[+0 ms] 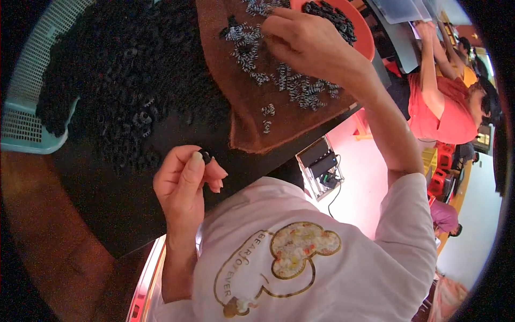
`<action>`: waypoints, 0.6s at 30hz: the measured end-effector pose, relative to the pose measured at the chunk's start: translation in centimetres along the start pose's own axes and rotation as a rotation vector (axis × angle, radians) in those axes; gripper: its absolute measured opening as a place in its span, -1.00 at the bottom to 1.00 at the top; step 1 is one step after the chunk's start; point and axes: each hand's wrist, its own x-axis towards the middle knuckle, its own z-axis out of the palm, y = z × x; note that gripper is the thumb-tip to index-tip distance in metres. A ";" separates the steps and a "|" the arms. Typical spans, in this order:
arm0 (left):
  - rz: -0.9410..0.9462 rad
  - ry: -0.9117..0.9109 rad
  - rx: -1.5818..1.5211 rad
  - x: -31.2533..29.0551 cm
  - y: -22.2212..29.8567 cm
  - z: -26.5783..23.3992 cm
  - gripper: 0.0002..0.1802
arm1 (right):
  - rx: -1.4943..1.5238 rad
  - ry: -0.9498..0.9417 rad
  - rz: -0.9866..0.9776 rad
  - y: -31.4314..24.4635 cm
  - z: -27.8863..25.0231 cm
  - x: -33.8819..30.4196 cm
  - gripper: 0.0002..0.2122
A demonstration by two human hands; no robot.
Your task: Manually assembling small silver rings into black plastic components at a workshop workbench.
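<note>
My left hand point(182, 182) is closed, pinching a small round black part point(204, 156) between thumb and forefinger near the table's front edge. Further off and to the right, my right hand point(303, 40) reaches over a brown cloth point(214, 32). Its fingers are bent together, with the tips beside a cluster of small metal coil springs point(244, 45); whether a spring is between them is hidden. More springs point(306, 88) lie in loose groups on the cloth, some beneath my right wrist.
A wide heap of small black parts point(134, 59) covers the dark table point(102, 214) at left, against a pale green plastic basket point(27, 121). Beyond my right hand sits a red bowl point(365, 32) of black pieces point(332, 19). At far right is a person in red point(440, 112).
</note>
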 end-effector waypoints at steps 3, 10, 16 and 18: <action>0.000 -0.003 -0.027 0.0 0.0 -0.2 -0.78 | 0.282 -0.024 0.088 -0.7 -0.4 -0.4 -0.90; -0.028 -0.020 -0.131 0.6 0.0 -0.4 -0.77 | 1.205 0.015 0.406 -7.9 -0.1 -0.7 -0.88; -0.038 -0.049 -0.181 0.8 0.3 -0.7 -0.74 | 1.469 -0.096 0.387 -11.7 1.1 0.6 -0.89; -0.035 -0.037 -0.205 0.9 0.4 -0.7 -0.74 | 1.501 -0.096 0.385 -12.1 1.6 0.8 -0.89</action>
